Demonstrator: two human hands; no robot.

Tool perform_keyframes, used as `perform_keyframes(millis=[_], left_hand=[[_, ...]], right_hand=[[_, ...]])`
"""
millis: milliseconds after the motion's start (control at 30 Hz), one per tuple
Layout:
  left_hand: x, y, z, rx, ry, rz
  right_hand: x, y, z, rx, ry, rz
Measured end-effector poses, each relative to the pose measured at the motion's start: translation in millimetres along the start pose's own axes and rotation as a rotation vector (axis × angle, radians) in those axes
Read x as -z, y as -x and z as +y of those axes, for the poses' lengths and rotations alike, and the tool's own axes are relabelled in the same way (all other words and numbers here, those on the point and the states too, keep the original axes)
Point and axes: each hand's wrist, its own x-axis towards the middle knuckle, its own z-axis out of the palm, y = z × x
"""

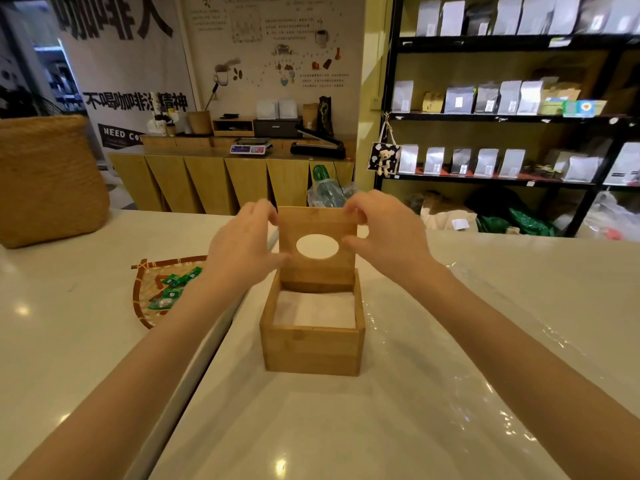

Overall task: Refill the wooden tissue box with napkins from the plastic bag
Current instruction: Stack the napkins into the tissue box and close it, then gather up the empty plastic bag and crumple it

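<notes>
Wooden tissue box [313, 348] below both hands already held napkins [315, 311]; left hand [242, 245] and right hand [384, 233] pinched its raised lid [317, 268], closing remained.

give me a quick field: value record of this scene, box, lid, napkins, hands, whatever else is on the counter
box: wooden tissue box, open top, on the white counter
lid: wooden lid with oval hole, standing upright at the box's far edge
napkins: white napkins lying inside the box
left hand: left hand pinching the lid's upper left corner
right hand: right hand pinching the lid's upper right corner
plastic: clear plastic bag spread flat under and right of the box
left side: woven tray holding green packets; woven basket beyond
</notes>
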Motion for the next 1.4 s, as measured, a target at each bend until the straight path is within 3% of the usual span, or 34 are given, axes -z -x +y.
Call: perform_keyframes(millis=[67, 133, 233, 433, 600, 733, 967, 1200, 1333, 1400], left_hand=[[-7.2, -5.2, -1.1, -0.058, -0.026, 0.019], [-15.5, -9.2, -3.3, -0.078, -0.095, -0.054], [-21.7, -10.9, -4.6, -0.068, -0.081, -0.085], [-19.4, 3.1, -1.2, -0.08, -0.056, 0.025], [-8.3, 31.4, -1.9, -0.143, 0.152, 0.096], [-3.6, 61.5, -8.5, -0.178, 0.213, -0.065], [-27.9, 87.8, -27.2, -0.207, 0.184, -0.17], [-32.3, 92.5, -27.6, -0.22, 0.164, -0.141], [-23.6, 94.4, -6.9, -0.335, -0.124, -0.065], [-24.2, 101.5, 19.7, -0.424, -0.147, 0.003]], right_hand=[[-10.0, -1.0, 4.0, 0.016, 0.149, 0.015], [-18.0, 0.0, 6.1, -0.006, 0.251, -0.094], [-22.9, 2.3, 7.0, -0.037, 0.202, -0.17], [-22.4, 15.2, 3.7, 0.025, 0.131, -0.011], [-24.3, 42.7, 4.6, 0.163, 0.046, 0.14], [-17.6, 75.4, 4.7, 0.224, -0.012, 0.015], [-31.6, 113.4, 18.4, 0.261, 0.103, -0.181], [-39.0, 120.1, 19.0, 0.23, 0.061, -0.199], [-28.4, 118.5, 19.2, 0.112, -0.227, -0.302], [-17.9, 119.8, 23.8, 0.017, -0.356, -0.296]])
